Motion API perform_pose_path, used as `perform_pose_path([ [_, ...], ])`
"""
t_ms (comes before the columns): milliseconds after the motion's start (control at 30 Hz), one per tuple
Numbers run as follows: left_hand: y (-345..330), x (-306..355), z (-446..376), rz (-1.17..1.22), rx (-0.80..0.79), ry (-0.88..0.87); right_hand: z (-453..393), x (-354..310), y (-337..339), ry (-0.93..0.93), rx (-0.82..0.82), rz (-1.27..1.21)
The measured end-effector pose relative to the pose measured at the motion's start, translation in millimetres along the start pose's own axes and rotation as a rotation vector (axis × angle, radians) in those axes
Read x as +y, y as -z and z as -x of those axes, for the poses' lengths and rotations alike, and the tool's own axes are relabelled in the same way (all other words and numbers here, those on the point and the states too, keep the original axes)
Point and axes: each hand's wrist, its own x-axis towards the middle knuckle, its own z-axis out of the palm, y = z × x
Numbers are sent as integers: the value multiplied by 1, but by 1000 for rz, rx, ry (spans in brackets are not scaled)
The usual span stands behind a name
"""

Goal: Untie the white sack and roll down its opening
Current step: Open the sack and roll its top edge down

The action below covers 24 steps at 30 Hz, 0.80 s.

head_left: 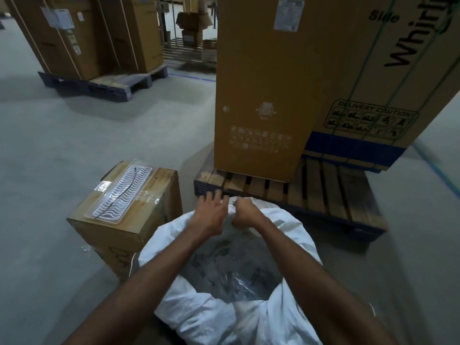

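1. Both arms reached forward over the white sack (224,317); I saw the left hand (210,215) loosely curled and the right hand (245,215) fisted, each pinching its far rim.
2. Sack stood upright, mouth facing up, just before the wooden pallet (323,192).

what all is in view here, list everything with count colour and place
white sack: one, white, bottom centre on the floor, mouth open, clear plastic and dark contents inside
small carton: one, brown, left of the sack
tray: one, white ribbed, in clear wrap, on top of the small carton
wooden pallet: one, tan slats on a dark base, behind the sack
tall cartons: two, brown, on the wooden pallet, the right one with green straps
far cartons: several, brown, top left on a dark pallet
floor: grey concrete
left hand: fingers spread at the sack's far rim
right hand: grip closed on the far rim
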Motion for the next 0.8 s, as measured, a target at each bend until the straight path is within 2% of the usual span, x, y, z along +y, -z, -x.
perform_pose_path([
  [100, -10, 11, -2, 101, 55, -17, -3, 2, 9, -14, 11, -54],
  [167, -9, 16, -5, 180, 9, 63, 1, 8, 2, 41, 134, 48],
  [233, -2, 20, -9, 210, -93, 107, 7, 20, -19, 87, 275, 244],
  [300, 4, 15, -15, 301, -258, 122, 12, 33, -36, 12, 348, 369],
  [333, 4, 10, -20, 370, -323, 122, 13, 38, -42, -19, 378, 378],
  [400, 2, 1, -26, 435, -375, 113, 14, 43, -44, -77, 314, 277],
  [433, 2, 0, -25, 407, -349, 115, 16, 41, -39, -98, 257, 216],
  [500, -1, 3, -19, 196, -148, 101, 17, 35, -29, -104, 164, 140],
  [567, -4, 12, -13, -47, 74, -23, 14, 30, -18, -110, 104, 129],
  [600, -7, 16, -11, -79, 132, -94, 13, 27, -11, -112, 57, 129],
  [700, -19, 25, -15, -3, 101, -106, 11, 26, 3, -107, -33, 122],
  [800, -26, 36, -23, 56, 27, -7, 19, 33, 0, -68, 21, 123],
])
